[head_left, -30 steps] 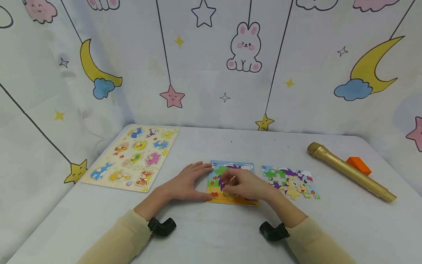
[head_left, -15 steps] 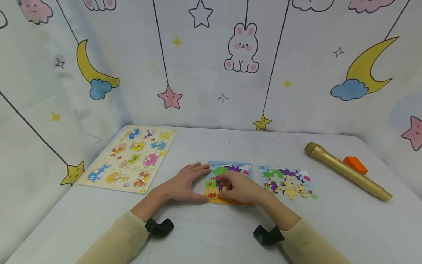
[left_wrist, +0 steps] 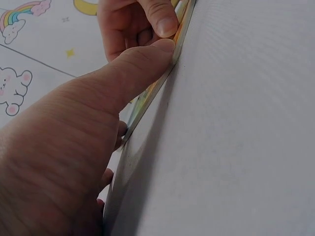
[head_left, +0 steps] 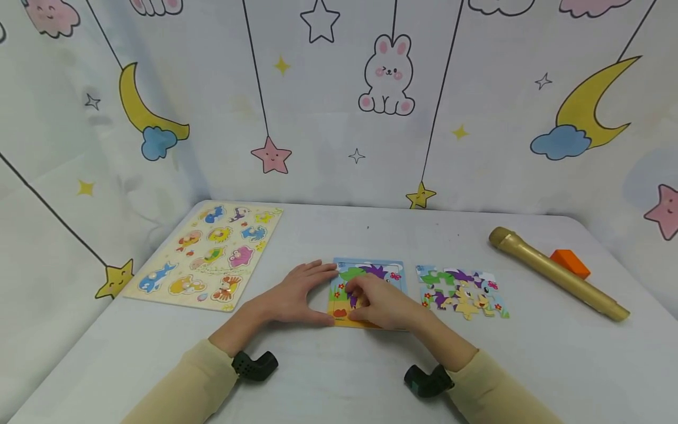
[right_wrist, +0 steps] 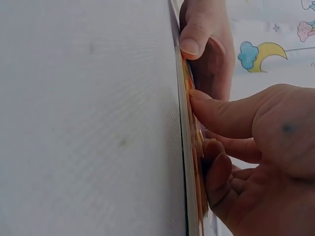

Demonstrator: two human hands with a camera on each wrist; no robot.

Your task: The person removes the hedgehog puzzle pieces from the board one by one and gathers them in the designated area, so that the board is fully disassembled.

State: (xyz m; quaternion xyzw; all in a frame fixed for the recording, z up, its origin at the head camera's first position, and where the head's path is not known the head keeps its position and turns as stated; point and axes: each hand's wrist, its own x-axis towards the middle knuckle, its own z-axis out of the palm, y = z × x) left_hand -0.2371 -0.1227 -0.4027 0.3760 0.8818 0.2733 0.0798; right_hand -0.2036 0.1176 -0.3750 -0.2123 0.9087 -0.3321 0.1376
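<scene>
A small jigsaw board (head_left: 339, 294) with a colourful cartoon picture lies flat on the white table. My left hand (head_left: 296, 294) rests at its left side, fingers and thumb spread fairly straight; the thumb (left_wrist: 147, 59) touches the board's near edge. Over the middle of the board is my right hand (head_left: 384, 303), its fingers bent and its thumb (right_wrist: 216, 110) low against the board. A small yellowish puzzle piece (right_wrist: 200, 135) shows between thumb and fingers, mostly hidden. To the right lies a cluster of jigsaw pieces (head_left: 466, 294), partly fitted together, with gaps.
A large wooden peg puzzle (head_left: 212, 259) with sea animals lies at the left. At the right, a gold microphone (head_left: 561, 277) lies slantwise, with an orange block (head_left: 571, 263) behind it. A patterned curtain (head_left: 328, 118) stands along the table's back edge.
The right hand has lowered onto the board and shifted slightly left, its fingers closer to the picture. The left hand holds its place at the board's side. The head view has shifted slightly.
</scene>
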